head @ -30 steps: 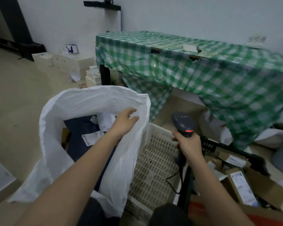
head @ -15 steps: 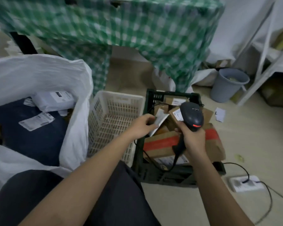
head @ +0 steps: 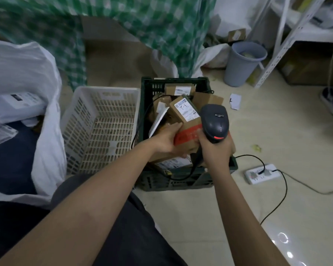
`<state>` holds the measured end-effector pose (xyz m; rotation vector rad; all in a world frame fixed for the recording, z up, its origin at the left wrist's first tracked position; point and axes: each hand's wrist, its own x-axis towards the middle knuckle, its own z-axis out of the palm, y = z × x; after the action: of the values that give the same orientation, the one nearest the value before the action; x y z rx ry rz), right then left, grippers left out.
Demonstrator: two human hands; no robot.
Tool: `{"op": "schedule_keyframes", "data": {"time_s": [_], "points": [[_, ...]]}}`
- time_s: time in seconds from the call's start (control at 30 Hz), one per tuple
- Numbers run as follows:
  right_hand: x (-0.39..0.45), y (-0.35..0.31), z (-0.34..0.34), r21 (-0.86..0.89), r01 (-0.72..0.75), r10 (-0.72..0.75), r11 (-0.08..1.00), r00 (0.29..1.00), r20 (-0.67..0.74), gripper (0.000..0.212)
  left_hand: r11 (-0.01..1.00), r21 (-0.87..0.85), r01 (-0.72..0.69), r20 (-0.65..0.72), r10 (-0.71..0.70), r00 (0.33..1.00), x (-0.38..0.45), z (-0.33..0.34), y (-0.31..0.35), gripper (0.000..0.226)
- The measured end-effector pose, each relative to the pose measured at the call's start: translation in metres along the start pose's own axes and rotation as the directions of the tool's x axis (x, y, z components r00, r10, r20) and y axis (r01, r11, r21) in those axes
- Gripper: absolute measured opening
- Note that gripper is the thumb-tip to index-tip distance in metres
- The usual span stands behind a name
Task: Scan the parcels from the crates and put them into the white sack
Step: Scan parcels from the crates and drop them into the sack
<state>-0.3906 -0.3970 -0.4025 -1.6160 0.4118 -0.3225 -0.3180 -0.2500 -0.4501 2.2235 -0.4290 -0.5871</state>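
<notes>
Pale floor [head: 238,217] (w/ power strip [head: 261,173])

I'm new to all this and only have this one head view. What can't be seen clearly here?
- Label on the box held by the left hand: print too small.
- Scanner handle: hidden inside the right hand.
- Dark crate bottom: covered by parcels.
- White sack: cut off at the left edge.

white crate [head: 96,129]: interior open, access from above | dark crate [head: 148,87]: crowded with parcels, scanner cable [head: 142,120] draped across | white sack [head: 46,104] wall touches white crate's left side
</notes>
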Motion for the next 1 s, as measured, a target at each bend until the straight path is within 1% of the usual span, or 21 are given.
{"op": "schedule_keyframes", "data": {"time_s": [0.07, 0.13, 0.17, 0.23, 0.27, 0.37, 0.43, 0.53, 0.63, 0.7, 0.73, 0.77, 0.83, 0.87, 0.97, 1.0], "points": [[0.003, -0.001, -0.002, -0.012, 0.018, -0.018, 1.0, 1.0, -0.002, 0.034, 0.995, 0.099, -0.004, -0.005, 0.004, 1.0, 0.013, 0.002, -0.005, 0.11], [0.006, -0.002, -0.003, -0.014, 0.025, -0.025, 1.0, 1.0, 0.011, 0.034, 0.986, 0.167, -0.011, 0.016, 0.009, 1.0, 0.019, 0.0, -0.003, 0.107], [0.008, -0.002, -0.002, -0.017, 0.03, -0.03, 0.999, 0.999, 0.015, 0.033, 0.986, 0.167, -0.012, 0.004, 0.011, 1.0, 0.02, -0.002, -0.002, 0.105], [0.012, -0.005, 0.001, -0.015, 0.034, -0.034, 0.999, 0.999, 0.021, 0.031, 0.996, 0.087, -0.013, -0.05, 0.018, 0.999, 0.021, -0.007, -0.004, 0.102], [0.015, -0.006, 0.002, -0.012, 0.034, -0.034, 0.999, 0.999, 0.025, 0.03, 1.0, 0.011, -0.018, -0.084, 0.019, 0.996, 0.022, -0.012, -0.007, 0.101], [0.025, -0.013, 0.012, -0.056, 0.038, -0.036, 0.998, 0.999, 0.032, 0.026, 0.975, -0.223, 0.019, -0.185, -0.061, 0.981, 0.014, -0.036, -0.004, 0.104], [0.031, -0.021, 0.025, -0.066, 0.019, -0.016, 0.998, 0.998, 0.055, 0.02, 0.943, -0.333, 0.026, -0.276, -0.124, 0.953, 0.006, -0.057, -0.001, 0.105], [0.038, -0.034, 0.049, -0.034, 0.024, -0.021, 0.999, 0.996, 0.092, 0.015, 0.905, -0.424, 0.022, -0.425, -0.221, 0.878, -0.013, -0.088, -0.003, 0.106], [0.039, -0.052, 0.082, 0.012, 0.055, -0.056, 0.998, 0.987, 0.149, 0.01, 0.856, -0.516, -0.033, -0.527, -0.286, 0.801, -0.037, -0.12, -0.006, 0.097], [0.036, -0.062, 0.106, 0.053, 0.067, -0.075, 0.996, 0.981, 0.18, 0.013, 0.814, -0.575, -0.081, -0.576, -0.333, 0.746, -0.057, -0.141, -0.011, 0.089], [0.033, -0.067, 0.119, 0.076, 0.07, -0.084, 0.995, 0.976, 0.199, 0.016, 0.797, -0.594, -0.11, -0.598, -0.345, 0.723, -0.069, -0.152, -0.013, 0.091], [0.03, -0.071, 0.133, 0.098, 0.066, -0.086, 0.993, 0.972, 0.219, 0.017, 0.789, -0.601, -0.127, -0.62, -0.36, 0.697, -0.081, -0.162, -0.017, 0.099], [0.023, -0.078, 0.16, 0.117, 0.048, -0.078, 0.992, 0.962, 0.263, 0.018, 0.798, -0.584, -0.145, -0.683, -0.388, 0.619, -0.106, -0.182, -0.027, 0.118], [0.019, -0.081, 0.174, 0.115, 0.041, -0.072, 0.993, 0.956, 0.286, 0.016, 0.801, -0.578, -0.157, -0.709, -0.397, 0.584, -0.119, -0.19, -0.034, 0.119], [0.006, -0.082, 0.214, 0.129, 0.022, -0.068, 0.991, 0.931, 0.359, 0.015, 0.795, -0.579, -0.18, -0.752, -0.437, 0.494, -0.154, -0.21, -0.051, 0.097], [0.001, -0.08, 0.227, 0.115, 0.022, -0.065, 0.993, 0.92, 0.387, 0.014, 0.795, -0.581, -0.176, -0.759, -0.451, 0.47, -0.165, -0.216, -0.058, 0.095]]}}
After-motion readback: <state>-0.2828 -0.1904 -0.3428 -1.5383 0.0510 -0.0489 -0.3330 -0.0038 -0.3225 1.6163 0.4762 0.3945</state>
